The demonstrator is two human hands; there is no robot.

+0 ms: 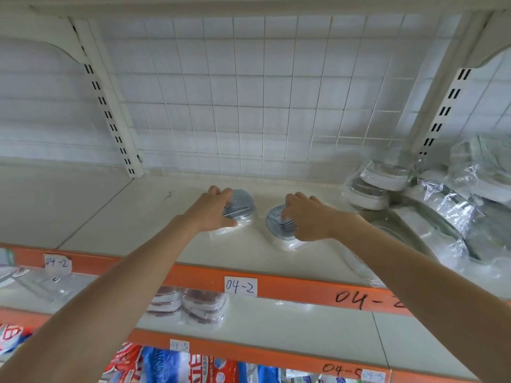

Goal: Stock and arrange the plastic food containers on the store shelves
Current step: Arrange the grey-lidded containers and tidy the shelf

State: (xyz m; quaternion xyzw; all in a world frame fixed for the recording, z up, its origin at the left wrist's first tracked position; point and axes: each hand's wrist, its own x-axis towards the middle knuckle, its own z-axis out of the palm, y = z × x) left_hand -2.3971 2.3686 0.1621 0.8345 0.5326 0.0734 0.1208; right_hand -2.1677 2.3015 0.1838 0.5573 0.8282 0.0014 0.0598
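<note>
- The left hand (214, 208) was stretched over the top shelf (138, 211), and its fingers were curled around a blue-tinted plastic container (241, 204) in clear wrap, with the thumb at the near side.
- This left container stood on the shelf near the middle, a little away from the back wire grid (249, 92).
- The right hand (309, 217) gripped a second blue container (278, 223) from its right side, with the fingers bent over the top of it.
- The second container stood on the same shelf, just beside the first one and a little nearer to the front edge; the two did not touch.
- It seemed tilted toward the left, but I could not tell this for sure.
- At the right side of the shelf, white and clear wrapped containers (372, 186) were piled, and next to them larger wrapped items (453, 214) lay against each other.
- The front edge of the shelf carried an orange strip (290, 286) with a paper label "04-2" (240, 286).
- On the shelf below, wrapped containers with dark brown lids (203, 306) stood in a small group under the left forearm.
- At the lowest visible level, red and blue packages (171, 366) were hanging or standing; I could not tell which.
</note>
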